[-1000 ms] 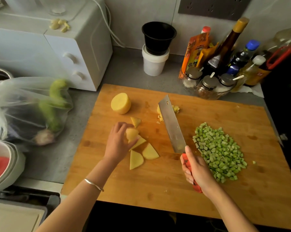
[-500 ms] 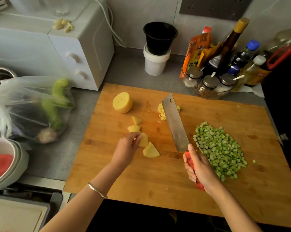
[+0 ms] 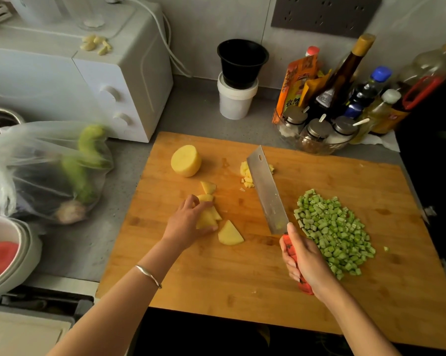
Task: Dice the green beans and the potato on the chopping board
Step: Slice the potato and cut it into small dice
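A wooden chopping board (image 3: 242, 278) fills the middle of the counter. On its right lies a heap of diced green beans (image 3: 334, 229). A peeled potato half (image 3: 186, 160) stands at the board's far left. My left hand (image 3: 188, 223) holds a stack of potato slices (image 3: 207, 219) between thumb and fingers. One slice (image 3: 229, 233) lies loose beside it, another (image 3: 208, 187) farther back. My right hand (image 3: 306, 260) grips the red handle of a cleaver (image 3: 266, 191), whose blade points away across the board. A few small potato dice (image 3: 246, 173) lie by the blade's tip.
A clear bag of vegetables (image 3: 49, 170) lies left of the board in front of a white oven (image 3: 75, 80). White bowls (image 3: 8, 255) sit at the near left. Stacked tubs (image 3: 238, 80), spice jars (image 3: 316, 129) and bottles (image 3: 345, 78) line the back wall.
My left hand has gathered the scattered potato slices and shifted right with them toward the knife. The cleaver and right hand have stayed nearly in place.
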Action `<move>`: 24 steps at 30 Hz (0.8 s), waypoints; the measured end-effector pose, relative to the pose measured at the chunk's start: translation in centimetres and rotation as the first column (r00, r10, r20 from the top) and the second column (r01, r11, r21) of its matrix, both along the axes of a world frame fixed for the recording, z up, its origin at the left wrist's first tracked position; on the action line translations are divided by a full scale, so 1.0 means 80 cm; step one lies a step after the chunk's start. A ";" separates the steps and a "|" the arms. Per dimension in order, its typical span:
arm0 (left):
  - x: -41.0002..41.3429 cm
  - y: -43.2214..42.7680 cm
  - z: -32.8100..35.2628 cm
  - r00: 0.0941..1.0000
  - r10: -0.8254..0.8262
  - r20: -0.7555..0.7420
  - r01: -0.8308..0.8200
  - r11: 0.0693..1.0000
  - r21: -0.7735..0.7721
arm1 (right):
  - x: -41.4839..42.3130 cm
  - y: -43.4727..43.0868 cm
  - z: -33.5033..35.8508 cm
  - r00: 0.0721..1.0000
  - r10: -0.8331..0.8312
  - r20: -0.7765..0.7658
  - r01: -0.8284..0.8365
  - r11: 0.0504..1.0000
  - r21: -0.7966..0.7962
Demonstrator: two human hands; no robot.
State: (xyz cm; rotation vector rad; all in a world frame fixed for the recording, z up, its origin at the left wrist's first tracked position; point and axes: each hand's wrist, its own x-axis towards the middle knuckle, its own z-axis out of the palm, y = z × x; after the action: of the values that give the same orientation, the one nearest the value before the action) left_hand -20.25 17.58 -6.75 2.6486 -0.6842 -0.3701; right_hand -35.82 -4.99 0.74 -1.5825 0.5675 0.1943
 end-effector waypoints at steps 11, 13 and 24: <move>0.033 -0.009 0.005 0.997 0.072 0.005 -0.072 0.996 -0.043 | -0.001 0.003 0.002 1.000 0.014 -0.006 -0.014 1.000 -0.008; 0.037 -0.013 0.012 0.983 0.186 -0.014 -0.186 0.977 -0.104 | 0.000 0.003 0.001 1.000 0.013 -0.005 -0.013 1.000 -0.013; 0.062 -0.003 0.021 0.959 0.256 -0.118 -0.275 0.942 -0.193 | -0.003 0.002 0.000 1.000 -0.002 -0.010 0.002 1.000 -0.012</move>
State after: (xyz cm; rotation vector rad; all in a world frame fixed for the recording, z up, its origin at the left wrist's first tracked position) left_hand -15.28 17.30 -5.11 2.4641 -0.3097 -0.3210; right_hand -36.02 -4.80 0.74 -1.5928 0.5792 0.1983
